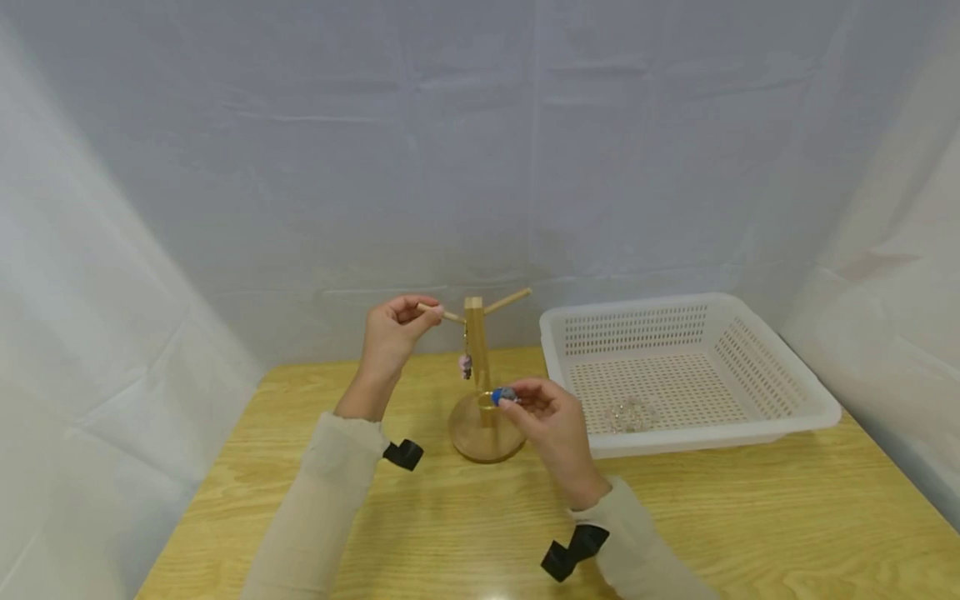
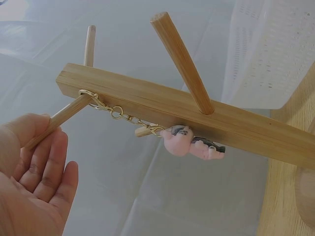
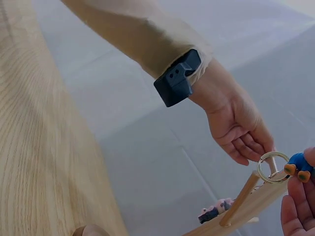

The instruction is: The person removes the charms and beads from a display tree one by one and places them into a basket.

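Observation:
A wooden peg stand (image 1: 477, 350) on a round base stands upright on the table. My left hand (image 1: 393, 329) pinches one of its upper pegs (image 2: 69, 112) between thumb and fingers. Around that same peg, close to the post, hangs a keychain with a gold chain and a pink figure (image 2: 178, 141). In front of the post, my right hand (image 1: 553, 425) pinches a second keychain by its blue figure (image 3: 297, 161), which has orange feet. The keychain's gold ring (image 3: 259, 169) points toward the stand and overlaps it in the head and right wrist views.
To the right of the stand sits a white perforated basket (image 1: 697, 435) with a small heap of clear, shiny items (image 1: 630, 414) inside. Another upper peg (image 1: 510, 300) sticks out toward the back right. Pale cloth (image 1: 420, 183) hangs behind the wooden table (image 1: 450, 533).

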`<state>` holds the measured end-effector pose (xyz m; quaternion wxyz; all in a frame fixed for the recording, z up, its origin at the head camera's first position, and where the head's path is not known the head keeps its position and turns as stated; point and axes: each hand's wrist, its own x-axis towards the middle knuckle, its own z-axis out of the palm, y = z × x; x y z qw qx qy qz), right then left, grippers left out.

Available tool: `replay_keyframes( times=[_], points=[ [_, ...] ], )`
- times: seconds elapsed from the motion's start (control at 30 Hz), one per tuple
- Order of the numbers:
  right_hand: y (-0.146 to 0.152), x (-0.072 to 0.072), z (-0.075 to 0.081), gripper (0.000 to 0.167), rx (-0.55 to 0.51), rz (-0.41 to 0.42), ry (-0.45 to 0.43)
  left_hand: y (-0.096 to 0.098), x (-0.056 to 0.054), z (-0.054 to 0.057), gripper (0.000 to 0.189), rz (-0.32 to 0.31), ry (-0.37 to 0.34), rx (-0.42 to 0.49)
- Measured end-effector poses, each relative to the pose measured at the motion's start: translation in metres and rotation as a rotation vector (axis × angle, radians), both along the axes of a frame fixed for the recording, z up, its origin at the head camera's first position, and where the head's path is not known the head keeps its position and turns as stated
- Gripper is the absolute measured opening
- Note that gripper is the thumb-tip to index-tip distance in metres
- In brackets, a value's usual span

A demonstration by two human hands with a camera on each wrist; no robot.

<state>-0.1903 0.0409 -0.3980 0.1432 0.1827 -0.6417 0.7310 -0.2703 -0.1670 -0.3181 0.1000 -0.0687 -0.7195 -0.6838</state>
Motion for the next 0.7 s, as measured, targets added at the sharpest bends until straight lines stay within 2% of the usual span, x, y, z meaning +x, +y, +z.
replay_keyframes(
  times=[0.13, 0.33, 0.53, 0.7],
  points=[
    [0.005, 0.002, 0.003, 0.018, -0.009, 0.005, 0.003, 0.000, 0.001, 0.001, 0.027, 0.003, -0.003, 0.001],
    [0.018, 0.005, 0.004, 0.018, 0.032, -0.012, 0.009, 0.000, 0.001, 0.002, 0.024, 0.010, -0.012, -0.007],
    [0.036, 0.008, 0.000, 0.019, 0.083, -0.035, -0.026, 0.000, 0.002, 0.002, 0.020, 0.004, -0.024, -0.009],
    [0.051, 0.011, -0.005, 0.018, 0.083, -0.047, -0.025, -0.001, 0.001, 0.002, 0.018, -0.003, -0.027, -0.008]
  ],
)
